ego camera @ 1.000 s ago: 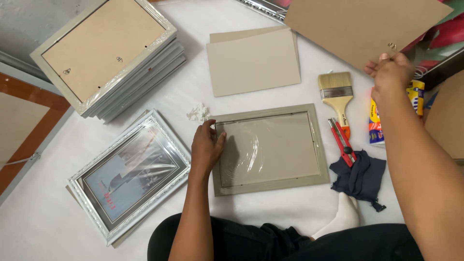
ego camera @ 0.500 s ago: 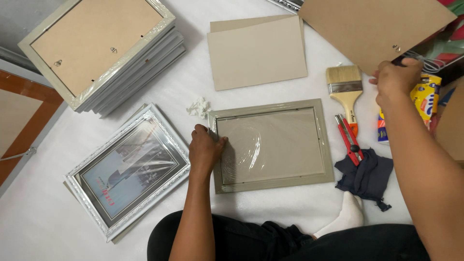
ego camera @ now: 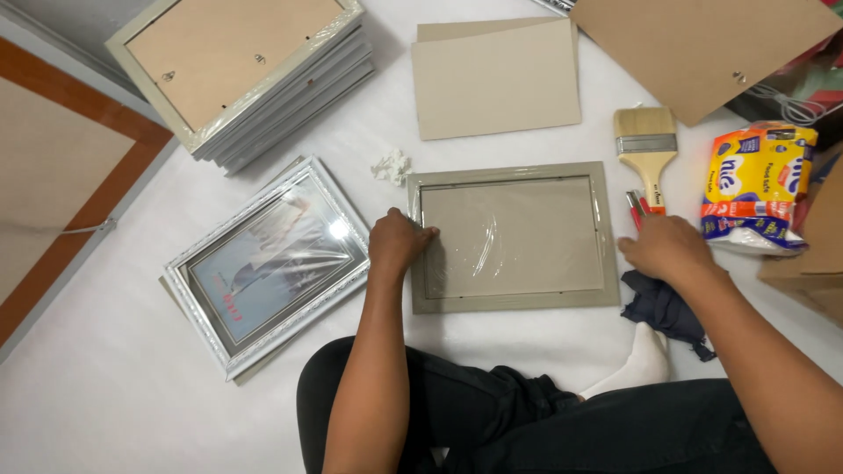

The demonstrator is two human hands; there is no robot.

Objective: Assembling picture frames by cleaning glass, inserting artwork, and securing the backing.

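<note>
Several silver frames [ego camera: 246,79] were stacked face down at the far left, and one silver frame with a picture [ego camera: 268,263] lay below them on the white floor cover [ego camera: 105,386]. The left hand [ego camera: 399,246] rested with bent fingers on the left edge of the grey frame [ego camera: 514,237] — this frame lay face down in the middle, with plastic film over it. The right hand [ego camera: 667,250], fingers curled loosely, was over the red tool [ego camera: 634,206] beside a paintbrush [ego camera: 648,145]. Further right lay a packet [ego camera: 755,184] — yellow, white and blue.
</note>
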